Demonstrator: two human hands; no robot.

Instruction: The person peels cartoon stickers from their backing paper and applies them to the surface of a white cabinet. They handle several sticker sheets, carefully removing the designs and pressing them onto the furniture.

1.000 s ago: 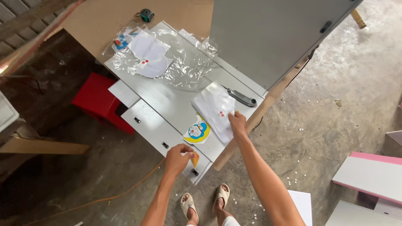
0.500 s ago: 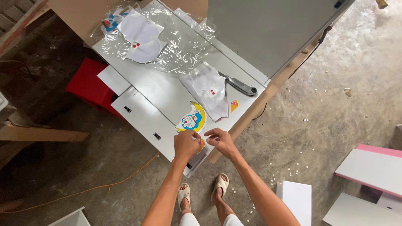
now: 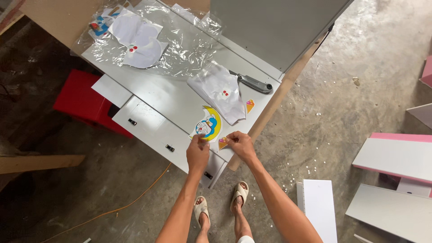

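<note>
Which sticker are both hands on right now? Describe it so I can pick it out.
Start at the white panel lying flat over the floor and go to its near edge. There the left hand and right hand pinch a small orange cone-shaped sticker. It sits right of the bigger yellow crescent sticker, and nearer than the other small cone sticker.

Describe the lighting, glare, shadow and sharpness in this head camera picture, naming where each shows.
Head view: soft, even daylight; the white panel is bright but keeps detail. Glare streaks the crinkled clear plastic sheet. The floor at left, past the red stool, sinks into shadow. Left hand, right hand and the moon sticker are sharp; straight edges bow slightly towards the frame borders.
</note>
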